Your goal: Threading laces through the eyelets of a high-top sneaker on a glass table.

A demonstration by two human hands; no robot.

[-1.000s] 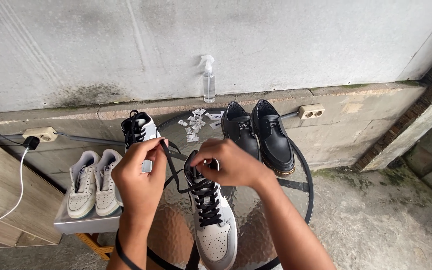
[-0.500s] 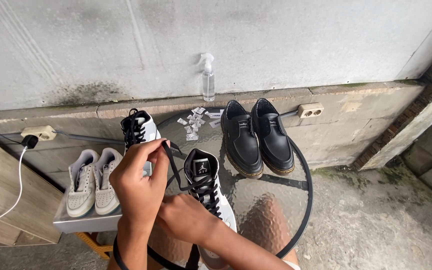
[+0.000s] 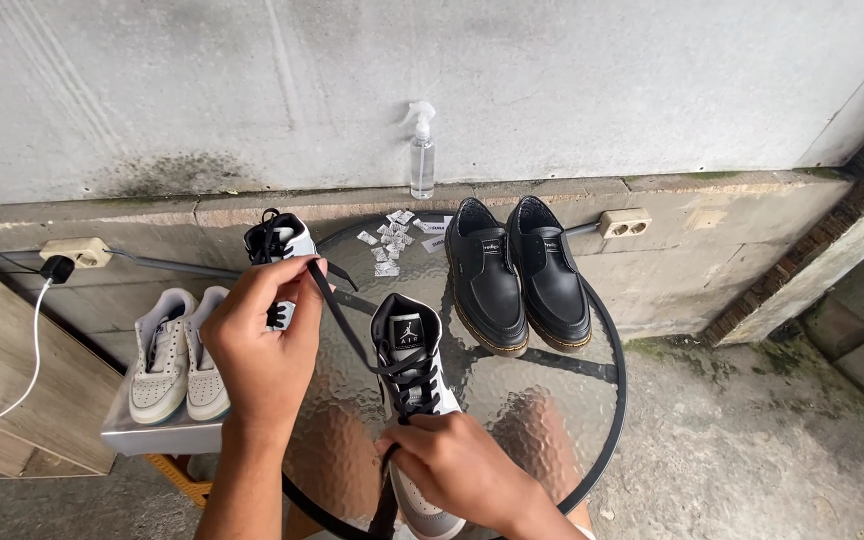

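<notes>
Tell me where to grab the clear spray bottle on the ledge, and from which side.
Take the spray bottle by its straight round body, below the white trigger head. Come from the front, fingers closing across its sides: it stands upright against the wall, so the back is blocked, and the head looks too irregular for a firm hold.

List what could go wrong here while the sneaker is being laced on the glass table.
1. The left hand holds the black lace taut; a hard tug might tip the sneaker, steadied only by the right hand.
2. The second sneaker stands just behind the left hand and might get knocked over.
3. The sneaker sits near the table edge closest to the person and could slide off.
</notes>
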